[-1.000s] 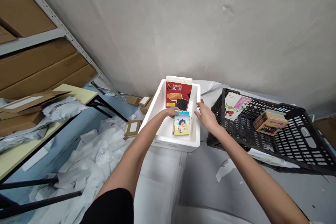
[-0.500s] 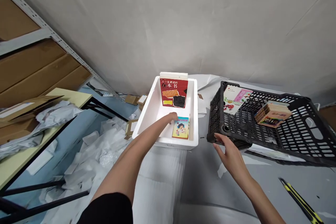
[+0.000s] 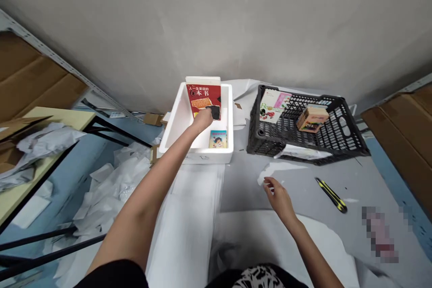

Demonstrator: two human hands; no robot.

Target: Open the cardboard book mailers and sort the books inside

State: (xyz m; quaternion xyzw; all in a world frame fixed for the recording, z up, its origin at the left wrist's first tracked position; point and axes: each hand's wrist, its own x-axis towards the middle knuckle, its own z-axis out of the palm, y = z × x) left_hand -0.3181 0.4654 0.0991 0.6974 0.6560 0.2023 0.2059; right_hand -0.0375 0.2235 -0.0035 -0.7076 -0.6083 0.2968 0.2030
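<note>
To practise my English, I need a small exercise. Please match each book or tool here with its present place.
Things:
1. red book
2. small blue-and-yellow book
3. bundle of small books
4. yellow-and-black utility knife

Places:
A. in the black plastic crate
B. on the grey surface
C. standing at the back of the white foam box
D. near the box's front

Pairs: 1-C, 2-D, 3-A, 4-B

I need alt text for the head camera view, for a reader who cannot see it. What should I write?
A person's left hand reaches into a white foam box to a red book, beside a small picture book. The right hand hangs over a grey surface, near a utility knife and a black plastic crate holding books.
</note>
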